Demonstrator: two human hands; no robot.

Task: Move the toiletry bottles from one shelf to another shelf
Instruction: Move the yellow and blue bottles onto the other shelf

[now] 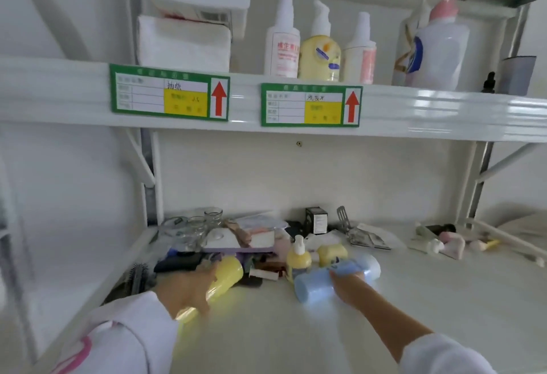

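Nearest to me, both arms in white sleeves reach onto the lower shelf (296, 329). The left hand (186, 284) lies on a yellow bottle (220, 280) that rests on its side near the shelf's front left, fingers wrapped over its middle, gripping it. The right hand (347, 283) closes round a blue bottle (334, 277), also lying on its side, just right of the shelf's middle; the fingers curl over the far side of its body. The two bottles lie well apart, one under each hand.

Just behind the blue bottle stands a small yellow pump bottle (298, 256), upright, with a small yellow jar (332, 252) beside it, touching or nearly touching the blue one. Left of these lies a dark hairbrush (138, 277) at the shelf's left edge, then a heap of flat packets and a purple-edged board (236, 244). Farther back toward the left rear corner are clear glass jars (204, 222). A small black box (316, 220) stands near the back edge, and pink and white tubes (450, 244) lie toward the right edge.

On the upper shelf (414, 113), whose front edge carries two green labels (169, 95) with red arrows, stand three pump bottles: a white one (281, 45), a yellow one (320, 53), another white one (360, 53). A large pink-pump bottle (441, 39) stands toward the right edge, tissue packs (186, 39) on the left.
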